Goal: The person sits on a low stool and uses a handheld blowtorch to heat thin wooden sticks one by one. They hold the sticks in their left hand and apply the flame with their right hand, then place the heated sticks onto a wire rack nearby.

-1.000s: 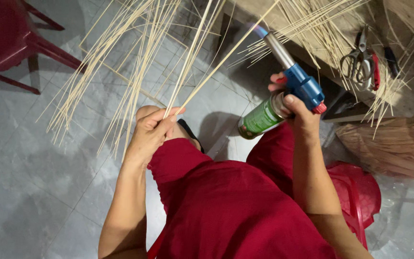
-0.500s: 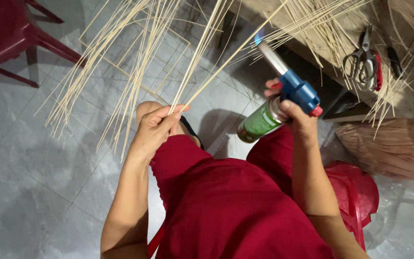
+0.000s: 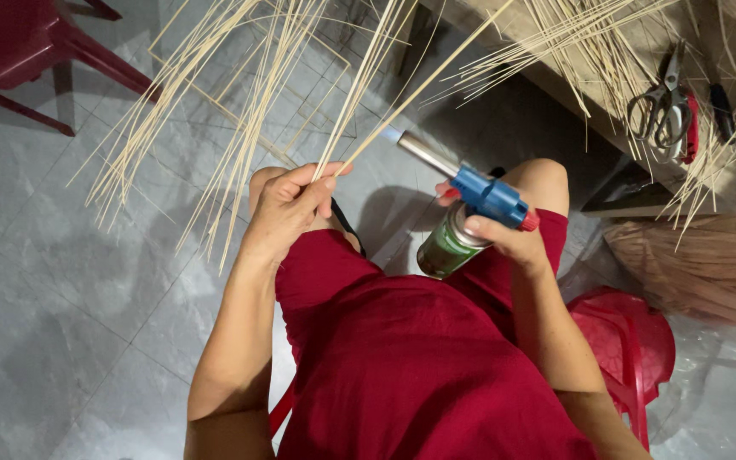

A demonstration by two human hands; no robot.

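Bamboo strips [image 3: 359,94] I'm pinching tight in my left hand [image 3: 287,204], right hand [image 3: 504,243] gripping the blue-headed torch [image 3: 470,213], nozzle needing steady aim next.

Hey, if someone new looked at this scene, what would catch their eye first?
Probably the fan of thin pale bamboo strips spreading over the grey tiled floor, gathered in the left hand at centre. Beside it, the right hand grips a green gas canister with a blue torch head, nozzle aimed up-left. Metal scissors lie on the wooden bench, top right.

Grey tiled floor [image 3: 61,281], red plastic chair [image 3: 19,43]
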